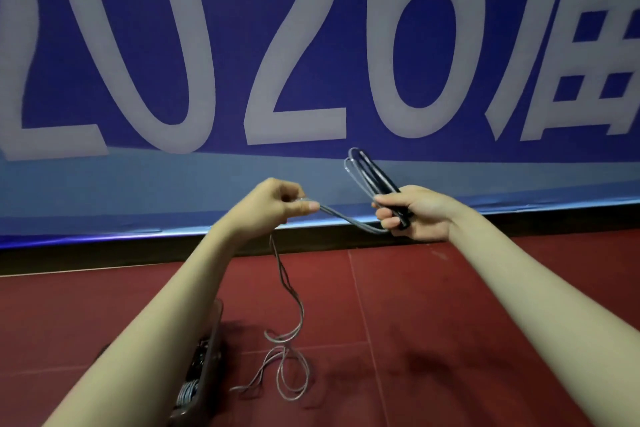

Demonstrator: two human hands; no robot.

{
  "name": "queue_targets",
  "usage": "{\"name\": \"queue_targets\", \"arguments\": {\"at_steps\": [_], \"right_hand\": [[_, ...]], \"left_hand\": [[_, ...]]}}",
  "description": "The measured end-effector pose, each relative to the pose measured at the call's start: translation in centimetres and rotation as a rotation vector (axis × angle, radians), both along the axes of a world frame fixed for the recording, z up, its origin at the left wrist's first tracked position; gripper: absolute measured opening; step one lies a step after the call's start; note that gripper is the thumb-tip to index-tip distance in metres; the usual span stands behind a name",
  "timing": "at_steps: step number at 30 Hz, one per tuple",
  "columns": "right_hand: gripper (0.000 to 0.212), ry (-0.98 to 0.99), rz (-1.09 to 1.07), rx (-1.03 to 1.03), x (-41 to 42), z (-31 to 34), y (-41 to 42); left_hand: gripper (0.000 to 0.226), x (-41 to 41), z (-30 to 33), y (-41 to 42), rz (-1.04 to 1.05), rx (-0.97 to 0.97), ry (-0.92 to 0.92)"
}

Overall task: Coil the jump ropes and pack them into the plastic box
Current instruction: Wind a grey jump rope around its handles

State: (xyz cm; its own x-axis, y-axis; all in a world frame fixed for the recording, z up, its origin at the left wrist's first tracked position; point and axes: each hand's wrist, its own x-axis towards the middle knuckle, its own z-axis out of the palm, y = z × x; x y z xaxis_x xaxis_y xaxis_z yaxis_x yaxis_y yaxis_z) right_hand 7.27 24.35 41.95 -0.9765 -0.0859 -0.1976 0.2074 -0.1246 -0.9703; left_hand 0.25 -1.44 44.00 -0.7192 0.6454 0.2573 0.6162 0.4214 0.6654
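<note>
A large blue banner (214, 28) is hanging across the background, showing big pale numerals reading 2026 and part of another character at the right. A lighter blue band is running along its bottom. Below, a dark red floor (415, 322) is stretching toward the camera.
</note>
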Motion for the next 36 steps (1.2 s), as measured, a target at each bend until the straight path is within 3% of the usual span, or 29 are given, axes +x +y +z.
{"name": "queue_targets", "arguments": {"at_steps": [6, 10, 13, 15, 18, 21, 25, 28, 31, 34, 36], "right_hand": [[0.012, -0.01, 0.264, 0.193, 0.5, 1.2, -2.1], [0.015, 0.026, 0.354, 0.218, 0.9, 1.8, -3.1], [0.007, 0.036, 0.396, 0.217, 1.1, 1.8, -3.5], [0.014, 0.035, 0.414, 0.211, 1.3, 1.6, -3.6], [0.021, 0.051, 0.388, 0.173, 1.5, 1.6, -3.8], [0.01, 0.052, 0.33, 0.087, 1.1, 1.7, -4.1], [0.029, 0.072, 0.179, -0.035, 0.5, 1.8, -4.5], [0.021, 0.16, 0.016, 0.019, 0.6, 1.9, -4.8], [0.019, 0.314, -0.011, -0.016, 0.7, 2.0, -5.2], [0.035, 0.423, 0.009, -0.074, 1.1, 2.3, -5.3], [0.052, 0.514, 0.0, 0.093, 1.2, 2.1, -5.2]], "left_hand": [[0.018, 0.0, -0.1, 1.4, 0.117, 0.219, 0.46], [0.02, 1.0, -0.7, 2.4, 0.277, 0.164, 0.632], [0.022, 0.9, -0.9, 2.3, 0.142, 0.228, 0.52], [0.02, 1.1, -1.1, 2.3, 0.068, 0.288, 0.433], [0.018, 1.4, -1.4, 2.4, 0.08, 0.339, 0.381], [0.015, 0.9, -1.6, 2.5, 0.08, 0.378, 0.294], [0.028, 0.5, -1.6, 2.2, 0.129, 0.381, 0.325], [0.031, 0.5, -1.5, 2.3, 0.178, 0.393, 0.303], [0.038, 0.1, -1.3, 2.0, 0.262, 0.418, 0.265], [0.047, -0.5, -1.3, 1.5, 0.351, 0.447, 0.195], [0.048, -1.0, -1.4, 1.4, 0.38, 0.452, 0.13]]}}
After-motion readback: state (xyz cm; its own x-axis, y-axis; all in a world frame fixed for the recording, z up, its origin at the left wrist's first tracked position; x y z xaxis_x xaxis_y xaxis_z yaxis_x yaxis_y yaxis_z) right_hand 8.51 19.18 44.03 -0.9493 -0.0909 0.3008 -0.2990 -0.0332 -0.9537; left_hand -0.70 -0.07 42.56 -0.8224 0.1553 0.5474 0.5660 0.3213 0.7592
